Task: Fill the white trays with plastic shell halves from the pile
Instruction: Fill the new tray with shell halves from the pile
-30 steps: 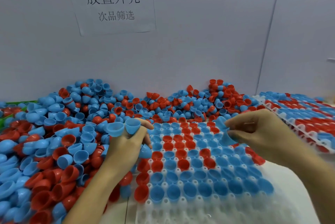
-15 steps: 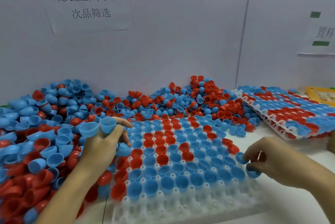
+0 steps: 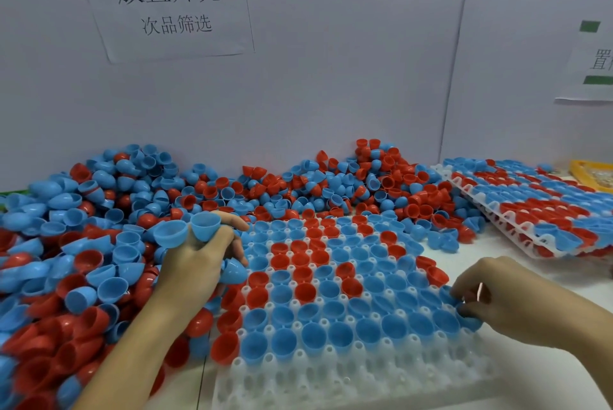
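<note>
A white tray (image 3: 348, 379) lies in front of me, its far rows filled with blue and red shell halves and its nearest rows bare. A big pile of blue and red shell halves (image 3: 83, 260) covers the table to the left and along the back. My left hand (image 3: 199, 260) is at the tray's left edge and holds several blue shell halves (image 3: 185, 232) between its fingers. My right hand (image 3: 497, 303) is at the tray's right edge, its fingertips pinching a blue shell half (image 3: 469, 320) at a tray cell.
A stack of filled white trays (image 3: 537, 210) sits at the right rear, tilted toward me. A yellow container (image 3: 593, 170) shows at the far right edge. Grey wall panels with paper signs (image 3: 166, 1) close off the back. Bare white tabletop (image 3: 544, 277) lies right of the tray.
My right hand came from the tray's far middle to its near right edge and now sets a blue shell half there. My left hand keeps its shells and has hardly moved.
</note>
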